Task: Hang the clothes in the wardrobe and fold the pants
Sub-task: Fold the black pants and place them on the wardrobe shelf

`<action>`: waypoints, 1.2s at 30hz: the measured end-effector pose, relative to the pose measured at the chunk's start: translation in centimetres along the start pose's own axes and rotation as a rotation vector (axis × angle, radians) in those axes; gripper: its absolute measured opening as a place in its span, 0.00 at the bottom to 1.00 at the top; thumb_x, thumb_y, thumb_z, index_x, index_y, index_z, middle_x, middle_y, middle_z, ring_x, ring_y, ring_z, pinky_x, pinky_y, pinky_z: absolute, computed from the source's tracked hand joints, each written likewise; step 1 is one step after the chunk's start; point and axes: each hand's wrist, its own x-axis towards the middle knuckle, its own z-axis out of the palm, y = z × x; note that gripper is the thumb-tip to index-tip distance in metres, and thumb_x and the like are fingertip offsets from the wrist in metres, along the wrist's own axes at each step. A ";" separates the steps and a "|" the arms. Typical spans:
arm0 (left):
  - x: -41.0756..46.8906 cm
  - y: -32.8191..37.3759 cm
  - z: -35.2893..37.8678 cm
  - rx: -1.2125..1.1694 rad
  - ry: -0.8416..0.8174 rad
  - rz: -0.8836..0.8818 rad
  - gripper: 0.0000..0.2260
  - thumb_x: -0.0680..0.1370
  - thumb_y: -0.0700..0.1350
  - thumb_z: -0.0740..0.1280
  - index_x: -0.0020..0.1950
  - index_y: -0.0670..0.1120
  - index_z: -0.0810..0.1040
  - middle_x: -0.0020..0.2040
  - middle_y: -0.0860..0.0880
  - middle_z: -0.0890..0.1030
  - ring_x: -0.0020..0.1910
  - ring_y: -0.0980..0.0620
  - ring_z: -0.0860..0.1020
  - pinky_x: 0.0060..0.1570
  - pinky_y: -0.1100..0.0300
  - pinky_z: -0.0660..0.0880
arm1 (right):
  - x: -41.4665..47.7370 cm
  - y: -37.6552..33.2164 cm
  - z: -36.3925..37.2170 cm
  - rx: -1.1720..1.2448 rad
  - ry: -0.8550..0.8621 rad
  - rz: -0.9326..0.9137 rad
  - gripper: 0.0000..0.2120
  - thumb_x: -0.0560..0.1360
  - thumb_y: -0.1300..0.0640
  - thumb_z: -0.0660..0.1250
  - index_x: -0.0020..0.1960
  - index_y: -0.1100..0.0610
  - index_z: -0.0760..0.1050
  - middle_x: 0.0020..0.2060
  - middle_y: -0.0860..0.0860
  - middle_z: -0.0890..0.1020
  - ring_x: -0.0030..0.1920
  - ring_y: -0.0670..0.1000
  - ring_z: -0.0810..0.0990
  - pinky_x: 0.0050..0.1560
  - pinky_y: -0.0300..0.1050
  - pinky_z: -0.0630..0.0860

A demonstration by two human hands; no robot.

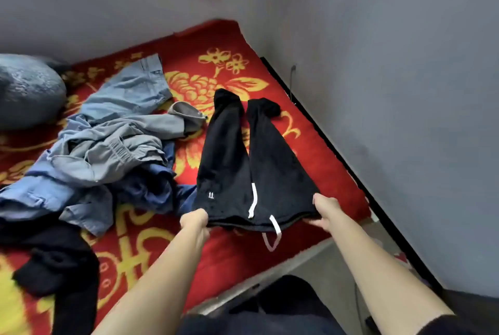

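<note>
Pants [251,162] run straight away from both grips — legs far, waistband near.
Left hand [195,222] and right hand [325,210] each pinch 1 waistband corner, equally near.

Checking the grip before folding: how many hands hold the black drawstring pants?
2. The left hand grips the left corner of the black drawstring pants at the waistband; the right hand grips the right corner.

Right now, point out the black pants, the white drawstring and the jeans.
black pants [226,162], head view, one leg
white drawstring [253,199], head view, upper strand
jeans [132,89], head view, middle of fabric
</note>
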 end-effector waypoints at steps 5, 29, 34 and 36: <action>0.4 -4.3 -3.1 0.052 0.027 0.020 0.13 0.75 0.25 0.61 0.58 0.32 0.75 0.57 0.34 0.79 0.34 0.43 0.77 0.23 0.49 0.77 | -0.8 6.2 -2.2 -0.046 -0.034 0.009 0.07 0.73 0.66 0.60 0.51 0.63 0.71 0.49 0.59 0.76 0.49 0.59 0.77 0.42 0.55 0.82; 9.6 -29.3 -14.3 0.329 0.018 -0.037 0.06 0.78 0.34 0.66 0.52 0.44 0.78 0.53 0.43 0.81 0.49 0.46 0.80 0.39 0.57 0.77 | 2.9 28.2 -4.4 -0.801 0.001 -0.576 0.14 0.76 0.53 0.65 0.61 0.55 0.75 0.50 0.50 0.82 0.50 0.52 0.79 0.51 0.42 0.72; 12.5 -29.7 -17.9 0.440 -0.013 -0.056 0.05 0.78 0.39 0.69 0.52 0.47 0.80 0.52 0.48 0.82 0.47 0.53 0.79 0.48 0.54 0.76 | 0.5 33.1 3.3 -1.000 -0.286 -1.089 0.20 0.78 0.53 0.66 0.67 0.60 0.73 0.56 0.54 0.80 0.52 0.55 0.80 0.46 0.48 0.76; 13.2 -29.6 -19.6 0.420 -0.009 -0.083 0.07 0.79 0.43 0.68 0.57 0.48 0.79 0.51 0.51 0.82 0.50 0.54 0.78 0.51 0.53 0.75 | 0.4 36.1 6.9 -1.080 -0.431 -1.145 0.20 0.77 0.54 0.67 0.67 0.60 0.73 0.53 0.55 0.78 0.51 0.56 0.80 0.42 0.50 0.77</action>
